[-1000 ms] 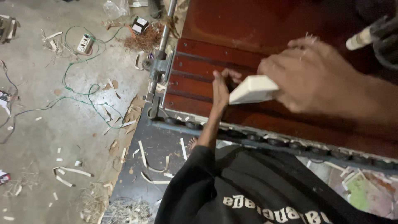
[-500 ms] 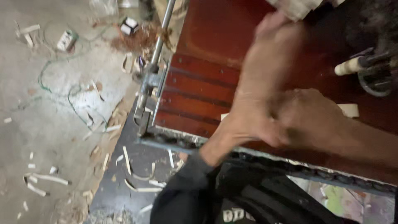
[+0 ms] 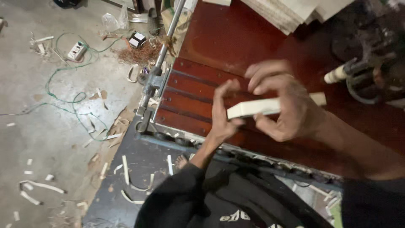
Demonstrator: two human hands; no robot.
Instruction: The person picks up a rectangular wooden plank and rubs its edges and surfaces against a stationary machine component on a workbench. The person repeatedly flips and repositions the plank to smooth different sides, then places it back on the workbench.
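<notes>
Crosswise between my hands lies the pale wood strip [image 3: 259, 107], right hand [image 3: 282, 101] clamping its middle, left hand [image 3: 223, 109] pinching its near end.

A woodworking workshop: a dark red wooden surface [image 3: 236, 38] with grooved panels is held by a metal clamp [image 3: 154, 82] at its left edge, pale wood offcuts [image 3: 40, 185] and shavings [image 3: 139, 55] litter the concrete floor [image 3: 50, 126], and a green cable [image 3: 63, 95] trails across it.

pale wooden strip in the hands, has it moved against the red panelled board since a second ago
Yes. The pale wooden strip has lifted off the red panelled board and sits further right, held between the left hand and right hand.
</notes>
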